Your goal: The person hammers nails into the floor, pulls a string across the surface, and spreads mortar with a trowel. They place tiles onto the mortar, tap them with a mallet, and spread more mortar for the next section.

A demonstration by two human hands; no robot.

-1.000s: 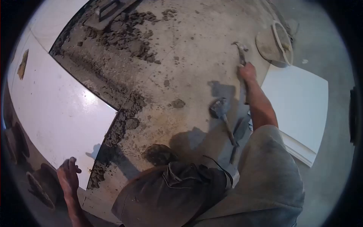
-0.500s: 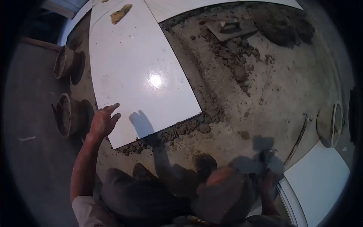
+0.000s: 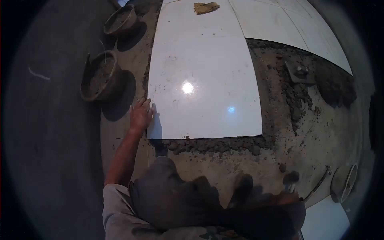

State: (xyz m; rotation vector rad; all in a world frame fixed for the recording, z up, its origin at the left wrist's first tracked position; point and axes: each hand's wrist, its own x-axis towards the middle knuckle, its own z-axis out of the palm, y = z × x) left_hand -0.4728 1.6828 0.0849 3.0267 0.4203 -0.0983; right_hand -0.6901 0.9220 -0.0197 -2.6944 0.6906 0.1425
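My left hand [image 3: 141, 115] is at the left edge of a large white tile [image 3: 204, 112], near its front corner, fingers stretched out and touching or just over the edge. The tile lies on crumbly grey mortar [image 3: 216, 145], which shows along its front edge. Low at the right, my right hand [image 3: 293, 193] is mostly hidden in shadow beside my leg. It appears closed around the handle of a mallet with a dark, rounded head [image 3: 291, 177]. A piece of yellowish sponge-like material [image 3: 206, 8] rests on the tile surface at the far end.
Two tubs of mortar, one nearer [image 3: 114, 76] and one farther [image 3: 132, 20], stand left of the tile. A trowel [image 3: 302, 74] lies on mortar at right. A long-handled tool [image 3: 319, 184], a bucket [image 3: 338, 184] and another white tile [image 3: 326, 220] are lower right.
My left hand has come down from above the tile to its left edge. The view has turned, so the tile and tubs appear farther right. The mallet stays low at the right.
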